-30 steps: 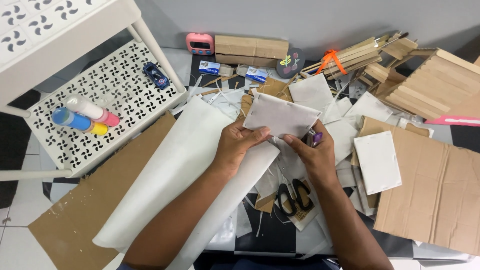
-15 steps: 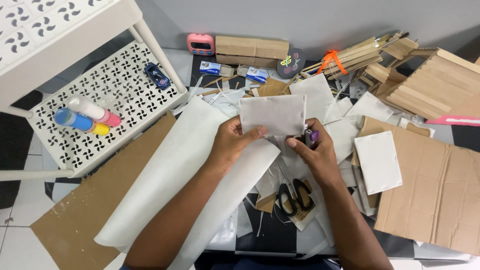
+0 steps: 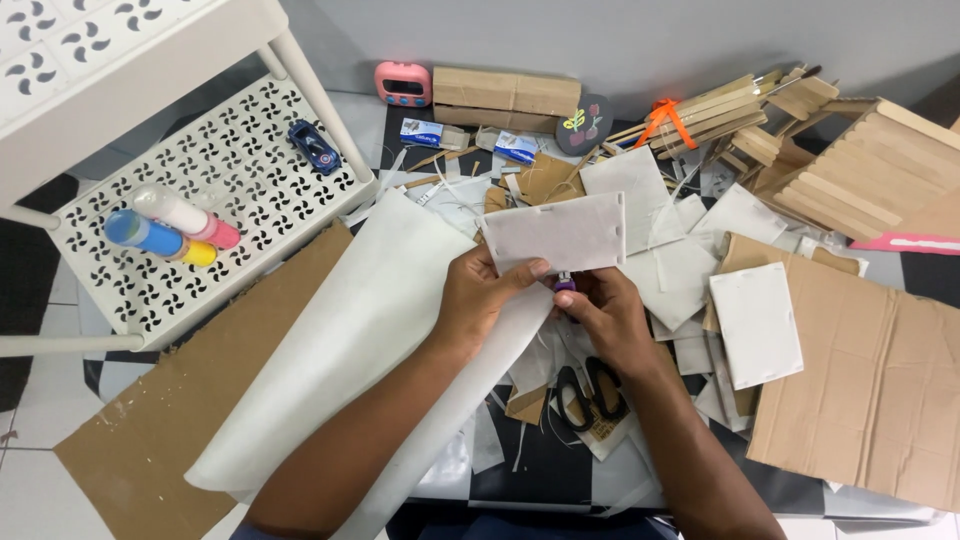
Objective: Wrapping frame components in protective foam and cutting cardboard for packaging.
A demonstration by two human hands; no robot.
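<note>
Your left hand [image 3: 490,295] pinches the white paper-covered panel [image 3: 558,232] only at its bottom edge, held up over the scrap pile just above the big white sheet [image 3: 370,330], so it could tip or slip w/ so little grip. Your right hand [image 3: 600,310] is clenched round a small purple thing [image 3: 565,286] (can't tell what), touching that same edge; both forearms angle in from below, approx. meeting mid-frame.

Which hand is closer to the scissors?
Right. The right hand is just above the scissors, its wrist right beside them. The left hand is farther off to their upper left, holding the white panel.
</note>
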